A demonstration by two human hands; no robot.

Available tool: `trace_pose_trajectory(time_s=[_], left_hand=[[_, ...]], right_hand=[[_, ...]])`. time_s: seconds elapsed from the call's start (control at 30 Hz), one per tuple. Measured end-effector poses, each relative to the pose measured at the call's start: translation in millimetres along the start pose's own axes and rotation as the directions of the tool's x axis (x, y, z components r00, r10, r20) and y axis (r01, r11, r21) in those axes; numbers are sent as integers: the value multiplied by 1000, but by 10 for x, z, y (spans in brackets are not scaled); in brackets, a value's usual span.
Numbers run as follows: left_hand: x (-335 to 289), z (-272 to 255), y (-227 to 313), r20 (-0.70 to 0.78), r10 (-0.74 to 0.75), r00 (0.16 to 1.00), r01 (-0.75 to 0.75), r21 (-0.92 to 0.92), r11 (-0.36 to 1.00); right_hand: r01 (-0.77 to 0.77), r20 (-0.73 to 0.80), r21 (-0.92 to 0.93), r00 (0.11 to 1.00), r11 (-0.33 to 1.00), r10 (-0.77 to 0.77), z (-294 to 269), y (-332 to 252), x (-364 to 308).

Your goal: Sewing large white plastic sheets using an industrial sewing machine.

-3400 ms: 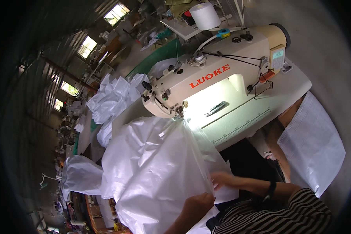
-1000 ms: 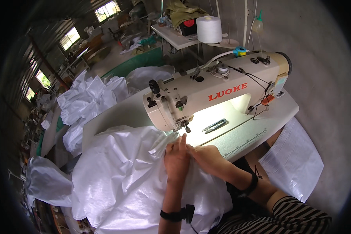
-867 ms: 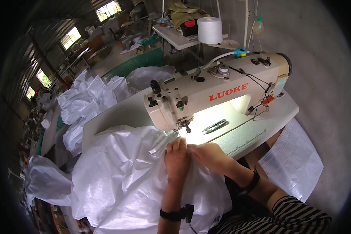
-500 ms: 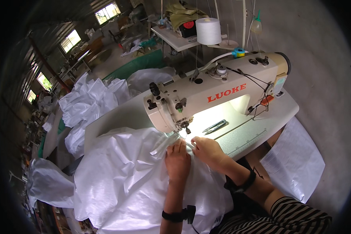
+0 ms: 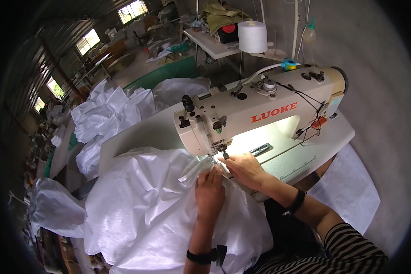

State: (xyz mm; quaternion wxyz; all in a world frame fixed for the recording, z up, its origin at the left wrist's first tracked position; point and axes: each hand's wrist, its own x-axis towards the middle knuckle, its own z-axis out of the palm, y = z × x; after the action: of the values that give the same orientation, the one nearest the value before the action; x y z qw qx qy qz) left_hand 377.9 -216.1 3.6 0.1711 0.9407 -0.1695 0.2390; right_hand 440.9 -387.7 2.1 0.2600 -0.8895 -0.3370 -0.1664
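Observation:
A large white plastic sheet [image 5: 137, 201] lies bunched over the front of the sewing machine [image 5: 260, 109], its upper edge gathered below the needle. My left hand [image 5: 210, 196] presses on that gathered edge, fingers together and bent over the material. Just right of the needle, my right hand [image 5: 247, 171] pinches the sheet's edge with thumb and forefinger; its fingertips are close to the presser foot [image 5: 223, 153]. Behind the right hand, a pair of thread snips [image 5: 261, 149] rests on the machine bed, partly covered by the hand.
A cone of white thread [image 5: 252, 37] stands behind the machine. More crumpled white sheets [image 5: 112, 109] are heaped beyond the table's left side, and another white sheet [image 5: 349, 187] hangs at its right. A second table [image 5: 210, 43] is at the back.
The view has shifted slightly, so the machine appears further right. My right hand has come closer to the needle and now overlaps the snips. The left hand stays on the sheet.

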Motion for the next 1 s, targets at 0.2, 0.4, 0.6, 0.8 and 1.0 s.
trace_pose_trajectory(time_s=[0.2, 0.4, 0.6, 0.8, 1.0], left_hand=[[-64, -30, 35, -6, -28, 1000, 28, 32, 999], [-90, -65, -85, 33, -22, 999, 22, 4, 1000], [-2, -103, -128, 4, 103, 995, -103, -44, 994], [57, -87, -272, -31, 117, 993, -119, -98, 988], [255, -111, -517, 59, 156, 986, -134, -280, 951]], right_hand=[[-21, 112, 10, 994, 1000, 20, -26, -118, 129], [-114, 168, 68, 981, 991, 101, -214, -344, 114], [-26, 284, -291, 952, 956, 112, -106, -565, -382], [-84, 240, -374, 953, 924, 184, 139, -654, -272], [-133, 186, -373, 959, 918, 215, 343, -638, -161]])
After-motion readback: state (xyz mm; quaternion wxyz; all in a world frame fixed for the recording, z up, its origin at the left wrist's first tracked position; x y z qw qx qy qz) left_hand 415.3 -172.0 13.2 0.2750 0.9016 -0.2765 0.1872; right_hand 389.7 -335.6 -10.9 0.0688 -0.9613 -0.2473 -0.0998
